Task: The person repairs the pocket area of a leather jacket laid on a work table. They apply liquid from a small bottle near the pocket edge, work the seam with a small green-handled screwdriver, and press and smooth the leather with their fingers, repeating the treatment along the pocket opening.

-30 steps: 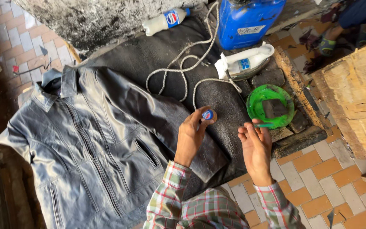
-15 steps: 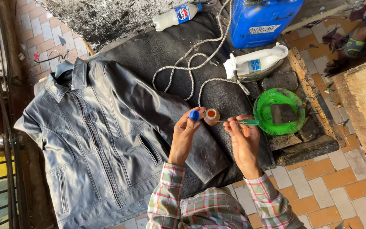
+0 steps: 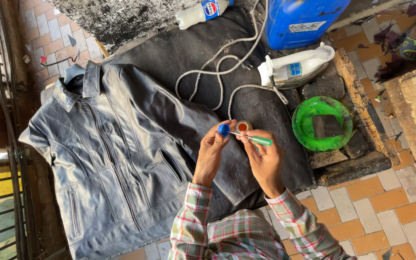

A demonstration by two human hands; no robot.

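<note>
Left hand: the left hand point(image 3: 213, 147) is up over the dark mat, fingers closed on a small round jar point(image 3: 243, 126) with orange contents, its blue cap point(image 3: 224, 129) pinched beside it at the fingertips.
Right hand: the right hand point(image 3: 265, 159) grips a green-handled tool point(image 3: 258, 140), thumb and fingers wrapped narrow round the handle.
Key relation: the tool's long axis lies level, tip pointing left at the jar's mouth, just beside it; both hands nearly touch.
Jacket: black leather jacket point(image 3: 116, 154) spread flat, left of the hands.
Labelled things: clear plastic bottle point(image 3: 201, 11) with a blue-and-red round label, top centre; blue canister point(image 3: 304, 18) with a pale rectangular sticker; white iron point(image 3: 297, 67) with a blue panel, cord point(image 3: 222, 72) looping.
Also: green plate point(image 3: 304, 130), right.
</note>
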